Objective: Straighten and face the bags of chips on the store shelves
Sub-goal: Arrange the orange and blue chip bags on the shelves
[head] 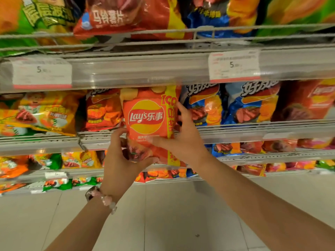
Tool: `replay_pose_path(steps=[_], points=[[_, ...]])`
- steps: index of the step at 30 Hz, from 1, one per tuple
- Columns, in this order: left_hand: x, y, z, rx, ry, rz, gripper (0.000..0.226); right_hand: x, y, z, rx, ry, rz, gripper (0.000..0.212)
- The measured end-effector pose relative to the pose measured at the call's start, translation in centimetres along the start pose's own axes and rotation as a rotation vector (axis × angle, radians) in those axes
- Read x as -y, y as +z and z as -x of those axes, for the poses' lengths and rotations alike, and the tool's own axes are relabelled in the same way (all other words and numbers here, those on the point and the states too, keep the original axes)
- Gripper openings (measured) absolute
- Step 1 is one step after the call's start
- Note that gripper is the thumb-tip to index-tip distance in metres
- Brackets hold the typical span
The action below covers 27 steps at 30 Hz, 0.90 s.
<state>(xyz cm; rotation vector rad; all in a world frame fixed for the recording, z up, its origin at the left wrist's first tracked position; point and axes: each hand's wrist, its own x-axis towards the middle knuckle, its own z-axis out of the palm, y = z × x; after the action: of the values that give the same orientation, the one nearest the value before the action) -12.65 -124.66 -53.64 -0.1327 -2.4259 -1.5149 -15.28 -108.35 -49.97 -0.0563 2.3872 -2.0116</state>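
far left on the middle shelf (45, 142), a yellow bag (47, 113) lies tilted, its top leaning left, with a small red bag (103, 111) just to its right standing roughly upright. above them a price tag (42, 72) sits in the clear strip of the upper shelf (145, 69), where a green bag (27, 20) and a red bag (130, 17) rest behind a wire rail.

the left hand (120, 156) (a beaded bracelet (107, 198) on its wrist) grips the lower left corner of the orange lay's bag (150, 122), fingers curled round the bottom edge. that bag is held upright in front of the middle shelf's front rail, logo facing out, its top reaching up to the underside of the upper shelf and its bottom hanging below the rail.

the right hand (183, 136) grasps the bag's right edge, thumb across the front near the lower part and fingers wrapped behind the yellow stripe.

to the right, two blue bags (204, 105) (252, 104) stand side by side facing out, then a red bag (306, 102) at the far right. a second price tag (234, 66) hangs above them. lower shelves (272, 156) hold more bags, too blurred to tell apart, and pale floor tiles (163, 214) fill the near area.
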Motion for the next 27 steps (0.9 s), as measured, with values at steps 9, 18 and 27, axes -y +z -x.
replay_pose_path(steps=[9,18,27], points=[[-5.1,7.3,0.2,0.176,0.112,-0.103,0.090,-2.1,-9.2,2.4,-0.188,-0.043,0.030,0.096],[-9.0,16.4,-1.2,0.196,0.110,-0.099,0.033,-4.2,-22.8,4.0,-0.290,-0.047,0.022,0.090],[-13.5,28.9,-3.8,0.233,0.421,-0.574,0.058,-7.0,-35.8,6.0,-0.407,-0.065,0.017,0.089]])
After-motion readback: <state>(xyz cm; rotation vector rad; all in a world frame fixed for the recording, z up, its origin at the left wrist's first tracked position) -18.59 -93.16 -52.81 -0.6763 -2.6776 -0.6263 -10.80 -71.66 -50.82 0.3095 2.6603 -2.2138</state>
